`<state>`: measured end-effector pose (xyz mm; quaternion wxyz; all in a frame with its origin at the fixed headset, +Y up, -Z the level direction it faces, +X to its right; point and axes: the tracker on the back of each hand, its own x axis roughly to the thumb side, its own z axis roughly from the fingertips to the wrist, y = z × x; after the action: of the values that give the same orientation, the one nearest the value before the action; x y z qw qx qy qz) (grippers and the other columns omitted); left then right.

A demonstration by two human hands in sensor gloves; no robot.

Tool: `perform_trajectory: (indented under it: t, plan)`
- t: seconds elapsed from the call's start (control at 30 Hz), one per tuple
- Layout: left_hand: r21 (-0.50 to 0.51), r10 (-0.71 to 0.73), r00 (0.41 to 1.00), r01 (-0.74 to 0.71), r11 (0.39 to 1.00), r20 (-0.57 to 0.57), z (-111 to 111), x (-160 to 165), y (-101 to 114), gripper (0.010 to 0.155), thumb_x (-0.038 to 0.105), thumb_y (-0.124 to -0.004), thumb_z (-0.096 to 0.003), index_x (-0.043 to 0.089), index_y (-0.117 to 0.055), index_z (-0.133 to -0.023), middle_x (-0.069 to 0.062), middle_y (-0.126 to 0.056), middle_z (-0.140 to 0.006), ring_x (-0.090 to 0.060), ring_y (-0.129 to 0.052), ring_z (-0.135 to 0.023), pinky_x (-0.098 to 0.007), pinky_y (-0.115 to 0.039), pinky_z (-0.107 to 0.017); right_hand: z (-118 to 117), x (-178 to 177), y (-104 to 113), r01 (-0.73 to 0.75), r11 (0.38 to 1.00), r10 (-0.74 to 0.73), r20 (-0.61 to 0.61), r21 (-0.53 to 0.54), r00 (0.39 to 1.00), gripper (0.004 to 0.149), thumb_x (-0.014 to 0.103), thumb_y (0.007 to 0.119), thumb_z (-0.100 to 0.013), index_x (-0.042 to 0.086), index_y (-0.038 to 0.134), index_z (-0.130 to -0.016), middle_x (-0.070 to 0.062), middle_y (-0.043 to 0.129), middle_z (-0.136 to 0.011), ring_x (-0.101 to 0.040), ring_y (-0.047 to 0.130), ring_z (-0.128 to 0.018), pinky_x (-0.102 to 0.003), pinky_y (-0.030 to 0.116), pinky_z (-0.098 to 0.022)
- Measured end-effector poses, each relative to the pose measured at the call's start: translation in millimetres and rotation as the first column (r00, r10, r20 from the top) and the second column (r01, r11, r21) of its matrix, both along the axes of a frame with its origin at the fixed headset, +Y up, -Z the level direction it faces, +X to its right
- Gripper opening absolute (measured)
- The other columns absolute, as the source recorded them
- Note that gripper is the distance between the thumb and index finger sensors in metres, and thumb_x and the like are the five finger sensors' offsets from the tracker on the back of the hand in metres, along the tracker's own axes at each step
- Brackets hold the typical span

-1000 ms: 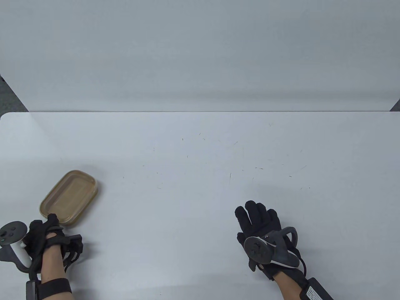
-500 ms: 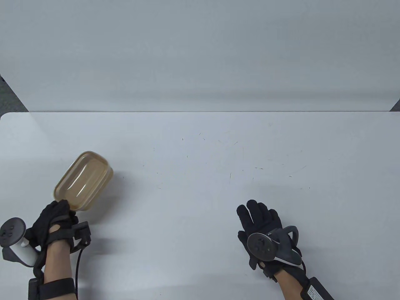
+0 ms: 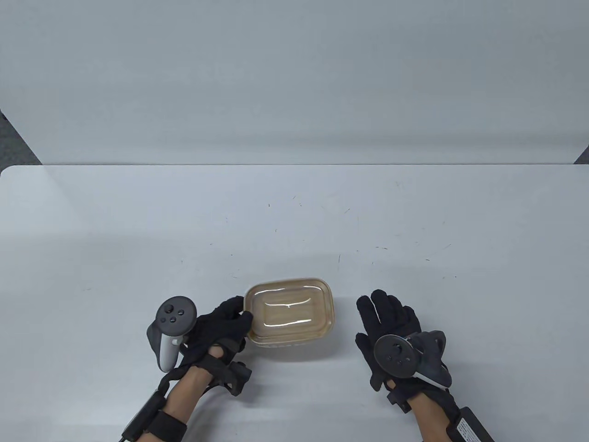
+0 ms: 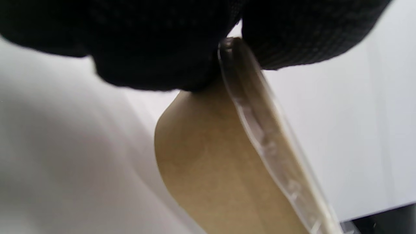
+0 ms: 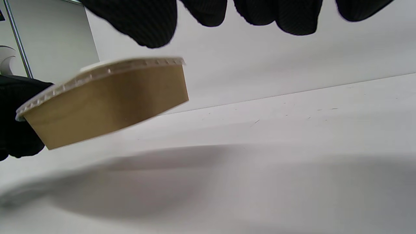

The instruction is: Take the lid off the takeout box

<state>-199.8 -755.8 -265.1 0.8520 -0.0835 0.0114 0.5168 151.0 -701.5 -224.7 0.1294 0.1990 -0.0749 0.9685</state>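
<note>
A brown paper takeout box [image 3: 290, 313] with a clear plastic lid [image 3: 287, 308] is near the table's front middle. My left hand [image 3: 230, 322] grips the box's left end, pinching the rim, and holds it above the table, tilted. The left wrist view shows my gloved fingers [image 4: 156, 48] clamped over the lid's rim [image 4: 260, 130] and the box's brown wall [image 4: 211, 169]. The right wrist view shows the box [image 5: 107, 104] lifted clear of the table, with its shadow below. My right hand [image 3: 389, 317] is open, palm down, empty, just right of the box and apart from it.
The white table [image 3: 294, 221] carries nothing else and has fine scratches. A white wall panel [image 3: 294, 83] stands behind its far edge. Dark floor shows at the far corners.
My left hand has carried the box from the table's left side to the front middle, beside my right hand. My right hand has hardly moved.
</note>
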Motion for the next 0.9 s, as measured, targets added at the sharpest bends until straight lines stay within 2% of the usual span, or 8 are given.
perform_trajectory:
  t: [0.23, 0.7, 0.8, 0.9]
  plan:
    - [-0.055, -0.042, 0.999, 0.043, 0.998, 0.025, -1, 8, -20, 0.066, 0.037, -0.088, -0.0411, -0.001, -0.076, -0.094, -0.02, -0.1, -0.055, -0.02, -0.104, -0.018, -0.046, -0.091, -0.02, -1, -3, -2, -0.019, 1.0, 0.019, -0.006, -0.009, 1.0, 0.073, 0.04, 0.072, -0.049, 0.008, 0.045, -0.108, -0.029, 0.043, -0.11, -0.058, 0.059, -0.092, -0.076, 0.058, -0.062]
    - [-0.115, -0.099, 0.994, 0.103, 0.988, 0.041, -2, 5, -28, 0.067, 0.038, -0.087, -0.0418, 0.0, -0.074, -0.095, -0.02, -0.099, -0.058, -0.022, -0.106, -0.021, -0.046, -0.092, -0.022, -2, -4, -4, -0.033, 0.999, 0.033, -0.002, -0.025, 0.999, 0.073, 0.04, 0.072, -0.049, 0.008, 0.045, -0.108, -0.029, 0.043, -0.11, -0.058, 0.059, -0.092, -0.076, 0.059, -0.062]
    - [-0.165, -0.105, 0.994, 0.098, 0.981, -0.036, 2, -3, -24, 0.074, 0.051, -0.079, -0.0422, 0.001, -0.073, -0.096, -0.022, -0.099, -0.065, -0.027, -0.109, -0.029, -0.049, -0.092, -0.026, -1, -4, -4, -0.04, 0.999, 0.04, -0.004, -0.025, 0.999, 0.073, 0.04, 0.072, -0.049, 0.008, 0.045, -0.108, -0.029, 0.043, -0.11, -0.058, 0.059, -0.092, -0.076, 0.059, -0.062]
    - [-0.092, -0.051, 0.99, 0.039, 0.995, -0.135, 7, -20, -14, 0.072, 0.048, -0.073, -0.0442, 0.002, -0.068, -0.099, -0.024, -0.095, -0.075, -0.035, -0.109, -0.047, -0.055, -0.09, -0.038, 0, -3, -3, -0.038, 0.999, 0.038, -0.007, -0.022, 0.999, 0.073, 0.04, 0.072, -0.049, 0.008, 0.045, -0.108, -0.029, 0.043, -0.11, -0.058, 0.059, -0.092, -0.076, 0.059, -0.062]
